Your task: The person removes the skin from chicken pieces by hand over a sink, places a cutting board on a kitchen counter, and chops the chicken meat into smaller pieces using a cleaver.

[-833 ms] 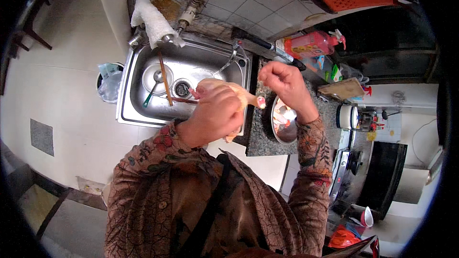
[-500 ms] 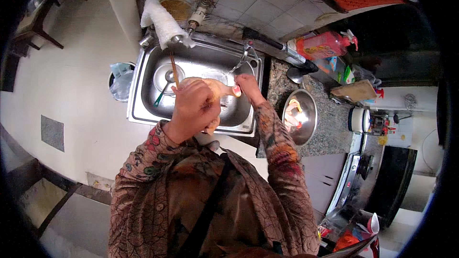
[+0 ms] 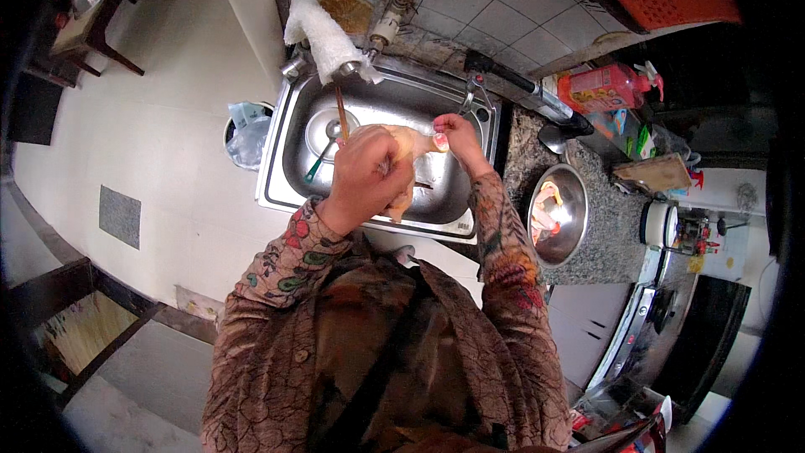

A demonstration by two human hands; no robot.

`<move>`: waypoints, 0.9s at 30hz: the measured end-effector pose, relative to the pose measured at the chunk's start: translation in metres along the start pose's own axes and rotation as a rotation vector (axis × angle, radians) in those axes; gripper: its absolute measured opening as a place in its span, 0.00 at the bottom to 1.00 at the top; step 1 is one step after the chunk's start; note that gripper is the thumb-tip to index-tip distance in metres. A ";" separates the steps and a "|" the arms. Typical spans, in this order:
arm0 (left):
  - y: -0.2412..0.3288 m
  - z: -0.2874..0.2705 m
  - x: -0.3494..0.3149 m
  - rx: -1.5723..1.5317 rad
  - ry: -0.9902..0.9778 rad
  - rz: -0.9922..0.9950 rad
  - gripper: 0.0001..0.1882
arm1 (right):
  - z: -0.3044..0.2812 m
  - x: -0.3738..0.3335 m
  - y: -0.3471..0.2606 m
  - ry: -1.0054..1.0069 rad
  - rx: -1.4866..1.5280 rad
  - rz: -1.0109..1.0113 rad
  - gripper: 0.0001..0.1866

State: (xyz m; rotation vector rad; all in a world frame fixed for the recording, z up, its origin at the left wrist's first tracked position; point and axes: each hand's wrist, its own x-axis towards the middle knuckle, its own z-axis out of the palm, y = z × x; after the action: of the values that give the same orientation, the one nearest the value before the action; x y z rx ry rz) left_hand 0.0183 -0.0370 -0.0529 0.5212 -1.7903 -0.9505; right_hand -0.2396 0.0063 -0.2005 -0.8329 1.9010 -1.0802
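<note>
Over the steel sink (image 3: 470, 222), my left hand (image 3: 366, 174) is closed around a piece of raw chicken (image 3: 404, 199), pale yellow and held in the air. Its narrower end points right and shows a red and white cut face. Beside that end is my right hand (image 3: 463, 143), fingers curled in a pinch close to the cut face; what lies between the fingertips is too small to make out. Brown chopsticks (image 3: 341, 109) rise behind my left hand; whether it touches them is hidden. A ladle with a green handle (image 3: 315, 169) rests by a round dish (image 3: 317, 127) in the sink.
Right of the sink, a steel bowl (image 3: 573, 239) with raw chicken pieces stands on the granite counter (image 3: 608, 256). A pink pump bottle (image 3: 599, 86) is at the back. A white-wrapped tap (image 3: 323, 38) overhangs the sink; a bin with plastic bags (image 3: 247, 143) stands left.
The whole view has shifted, so the scene sits farther right and slightly lower. My right fingers have come closer to the chicken's cut end; my left hand keeps its hold.
</note>
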 end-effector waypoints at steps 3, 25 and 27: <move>0.005 0.006 0.004 0.010 0.065 -0.038 0.09 | -0.006 -0.047 -0.071 -0.109 0.191 -0.075 0.11; 0.022 0.009 0.004 -0.201 0.071 -0.323 0.07 | 0.000 -0.148 -0.172 0.291 -0.255 -0.664 0.01; 0.021 0.009 0.003 -0.403 0.090 -0.460 0.06 | -0.001 -0.146 -0.166 0.263 -0.085 -0.460 0.02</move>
State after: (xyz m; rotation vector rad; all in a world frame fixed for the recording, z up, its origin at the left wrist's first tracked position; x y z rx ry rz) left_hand 0.0106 -0.0235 -0.0359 0.7158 -1.3678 -1.5365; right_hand -0.1443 0.0560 -0.0077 -1.2710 2.0341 -1.4488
